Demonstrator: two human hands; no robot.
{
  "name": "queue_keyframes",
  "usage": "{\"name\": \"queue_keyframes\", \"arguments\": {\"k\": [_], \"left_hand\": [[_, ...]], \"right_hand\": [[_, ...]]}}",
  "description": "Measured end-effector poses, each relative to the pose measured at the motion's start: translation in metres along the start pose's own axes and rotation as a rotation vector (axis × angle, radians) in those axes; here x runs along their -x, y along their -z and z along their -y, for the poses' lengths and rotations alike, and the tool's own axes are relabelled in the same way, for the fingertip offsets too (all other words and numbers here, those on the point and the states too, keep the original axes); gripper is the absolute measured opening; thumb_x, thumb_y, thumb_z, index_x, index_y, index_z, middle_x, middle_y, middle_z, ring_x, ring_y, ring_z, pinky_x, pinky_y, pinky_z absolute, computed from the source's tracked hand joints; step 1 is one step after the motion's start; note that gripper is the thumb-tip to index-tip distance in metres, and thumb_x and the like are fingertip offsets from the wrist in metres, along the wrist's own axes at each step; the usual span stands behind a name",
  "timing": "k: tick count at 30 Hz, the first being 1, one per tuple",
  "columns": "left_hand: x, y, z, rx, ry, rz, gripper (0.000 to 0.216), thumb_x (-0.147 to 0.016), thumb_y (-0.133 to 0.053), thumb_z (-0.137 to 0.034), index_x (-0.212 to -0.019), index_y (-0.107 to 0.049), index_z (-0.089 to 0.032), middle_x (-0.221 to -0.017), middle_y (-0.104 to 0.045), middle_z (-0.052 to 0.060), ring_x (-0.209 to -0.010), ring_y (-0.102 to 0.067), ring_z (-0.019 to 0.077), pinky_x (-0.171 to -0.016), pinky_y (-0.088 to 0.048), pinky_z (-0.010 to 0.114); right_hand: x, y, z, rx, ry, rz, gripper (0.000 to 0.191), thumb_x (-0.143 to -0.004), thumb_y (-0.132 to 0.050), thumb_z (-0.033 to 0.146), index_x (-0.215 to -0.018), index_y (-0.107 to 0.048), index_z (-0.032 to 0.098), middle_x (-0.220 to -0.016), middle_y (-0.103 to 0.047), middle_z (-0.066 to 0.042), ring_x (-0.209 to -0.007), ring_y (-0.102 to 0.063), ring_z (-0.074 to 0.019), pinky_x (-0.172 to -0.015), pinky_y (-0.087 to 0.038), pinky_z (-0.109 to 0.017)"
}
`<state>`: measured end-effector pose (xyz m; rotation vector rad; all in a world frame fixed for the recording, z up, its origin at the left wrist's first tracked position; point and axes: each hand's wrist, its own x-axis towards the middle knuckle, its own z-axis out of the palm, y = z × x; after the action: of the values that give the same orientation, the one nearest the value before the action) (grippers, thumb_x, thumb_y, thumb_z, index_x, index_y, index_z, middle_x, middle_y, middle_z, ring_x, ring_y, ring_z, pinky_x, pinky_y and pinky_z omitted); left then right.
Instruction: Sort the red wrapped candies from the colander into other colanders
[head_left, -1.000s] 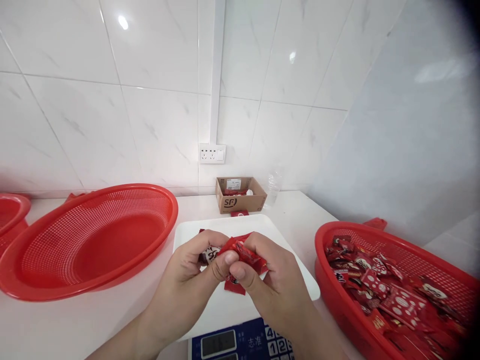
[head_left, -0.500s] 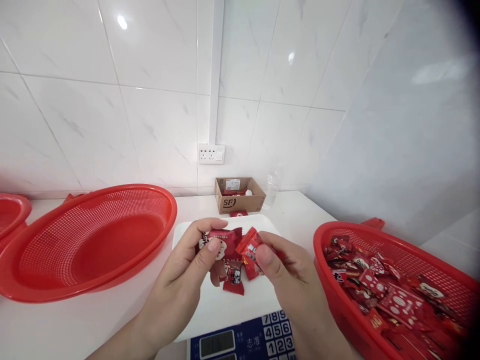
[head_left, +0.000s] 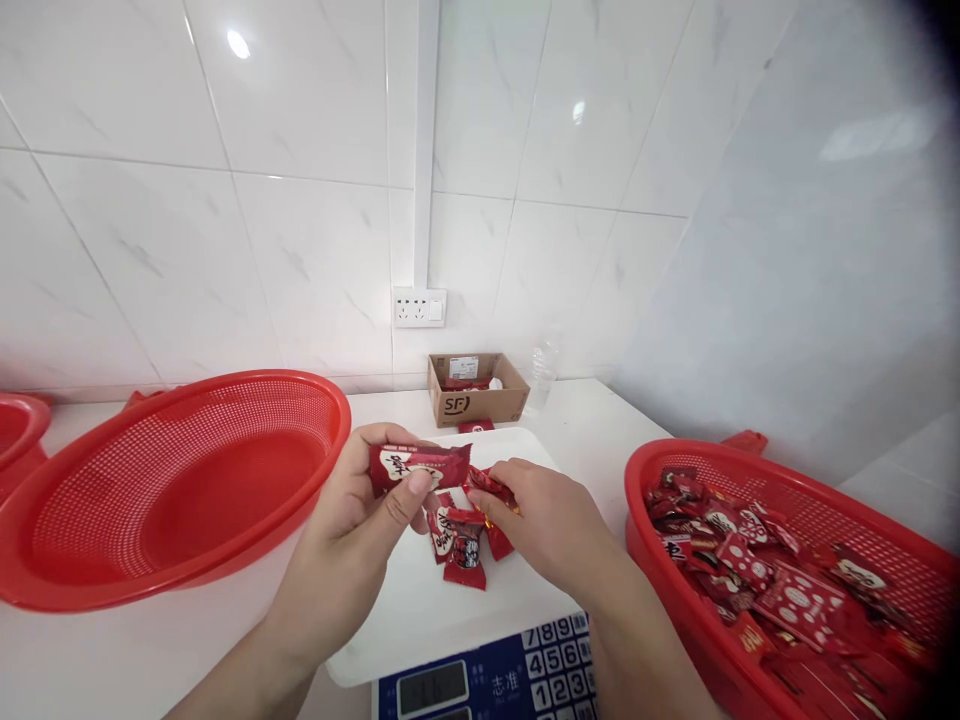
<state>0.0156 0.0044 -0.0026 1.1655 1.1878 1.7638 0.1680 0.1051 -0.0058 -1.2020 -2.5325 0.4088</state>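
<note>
The right hand has moved forward toward the far edge of the white tray, fingers at a red packet, grip unclear; the left hand pinches a maroon packet above its far-left corner.

Over a scale's white tray, the left hand pinches a dark-red packet; the right hand has a red packet between its fingers. Around the tray on the counter, a cardboard box stands at twelve o'clock, a red basket at nine, a packet-filled basket at three.
</note>
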Motion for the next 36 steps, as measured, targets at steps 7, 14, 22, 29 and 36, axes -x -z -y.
{"name": "queue_keyframes", "arguments": {"k": [7, 14, 22, 29, 36], "left_hand": [[0.0, -0.001, -0.002, -0.007, -0.072, 0.016, 0.005, -0.088, -0.064, -0.026, -0.091, -0.059, -0.026, -0.115, -0.06, 0.0, -0.105, -0.06, 0.0173, -0.08, -0.054, 0.024], [-0.002, 0.001, -0.005, 0.039, -0.107, -0.109, 0.006, -0.085, -0.066, -0.023, -0.087, -0.061, -0.025, -0.119, -0.059, 0.0, -0.112, -0.057, 0.0185, -0.084, -0.051, 0.023], [-0.001, 0.002, -0.003, 0.035, -0.121, -0.092, 0.006, -0.084, -0.067, -0.024, -0.087, -0.063, -0.027, -0.117, -0.06, -0.002, -0.11, -0.057, 0.0175, -0.084, -0.049, 0.024], [-0.003, 0.002, 0.001, -0.011, -0.116, -0.048, 0.005, -0.086, -0.065, -0.023, -0.086, -0.063, -0.028, -0.118, -0.058, -0.003, -0.107, -0.058, 0.0155, -0.085, -0.049, 0.022], [-0.002, 0.002, 0.002, -0.026, -0.109, 0.031, 0.013, -0.084, -0.065, -0.016, -0.082, -0.068, -0.028, -0.117, -0.056, 0.0, -0.112, -0.055, 0.0174, -0.089, -0.05, 0.023]], "right_hand": [[0.001, 0.004, -0.002, -0.115, 0.039, -0.01, 0.022, -0.091, -0.048, 0.021, -0.09, -0.07, 0.024, -0.085, -0.069, -0.002, -0.076, -0.062, -0.0184, -0.062, -0.041, -0.028], [0.005, 0.0, -0.004, -0.318, 0.323, -0.286, 0.037, -0.088, -0.042, 0.009, -0.108, -0.07, 0.02, -0.094, -0.07, -0.006, -0.089, -0.064, -0.0198, -0.075, -0.052, -0.033], [0.007, 0.001, -0.005, -0.25, 0.324, -0.292, 0.038, -0.088, -0.041, 0.01, -0.109, -0.071, 0.022, -0.093, -0.07, -0.006, -0.087, -0.064, -0.0196, -0.073, -0.052, -0.032], [-0.004, -0.007, -0.012, -0.038, 0.17, 0.012, 0.032, -0.089, -0.045, 0.012, -0.091, -0.075, 0.024, -0.086, -0.071, -0.005, -0.079, -0.066, -0.0192, -0.067, -0.046, -0.028], [-0.003, 0.001, -0.007, -0.244, 0.047, -0.104, 0.029, -0.096, -0.041, 0.03, -0.102, -0.069, 0.022, -0.095, -0.071, -0.006, -0.085, -0.064, -0.0212, -0.072, -0.046, -0.032]]}}
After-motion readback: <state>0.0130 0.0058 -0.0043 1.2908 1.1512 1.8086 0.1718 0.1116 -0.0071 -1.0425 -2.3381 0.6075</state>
